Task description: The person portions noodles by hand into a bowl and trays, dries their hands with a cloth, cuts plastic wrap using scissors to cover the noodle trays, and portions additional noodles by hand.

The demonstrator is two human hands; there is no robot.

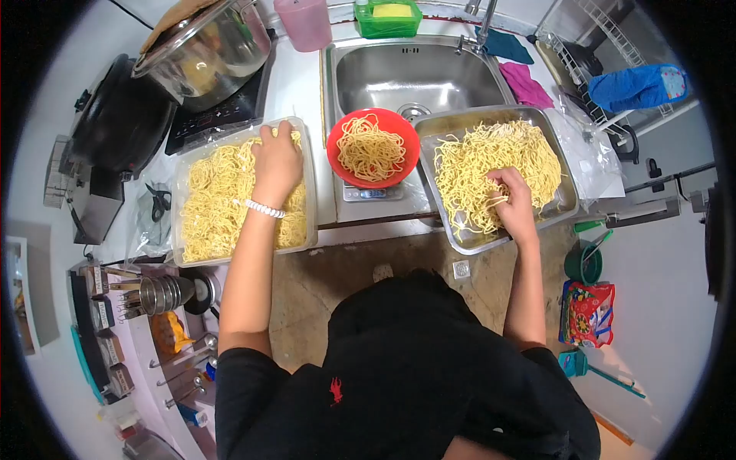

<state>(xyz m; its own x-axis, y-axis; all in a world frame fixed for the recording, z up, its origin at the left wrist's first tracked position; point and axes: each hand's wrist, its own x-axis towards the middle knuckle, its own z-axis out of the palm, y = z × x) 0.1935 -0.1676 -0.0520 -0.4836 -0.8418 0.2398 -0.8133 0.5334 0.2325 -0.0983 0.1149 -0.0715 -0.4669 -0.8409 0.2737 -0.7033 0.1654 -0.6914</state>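
My left hand (pixel 277 162), with a coiled white band on its wrist, reaches over a clear plastic container (pixel 310 207) of yellow noodles (pixel 215 195). Its fingers are slightly apart and touch the noodles near the far right corner. On the other side, my right hand (pixel 515 205) is curled around some strands in a metal tray (pixel 569 201) heaped with noodles (pixel 529 146). Between the two stands a red bowl (pixel 335 146) with a smaller portion of noodles (pixel 372 149), on a digital scale (pixel 373 194) whose reading is too small to make out.
Behind the bowl is a steel sink (pixel 368 73) with a faucet (pixel 484 31). A large steel pot (pixel 222 65) stands on an induction cooktop (pixel 188 126) at left, beside a black pot (pixel 119 119). Scissors (pixel 159 201) lie left of the container. Plastic bags (pixel 594 153) lie at right.
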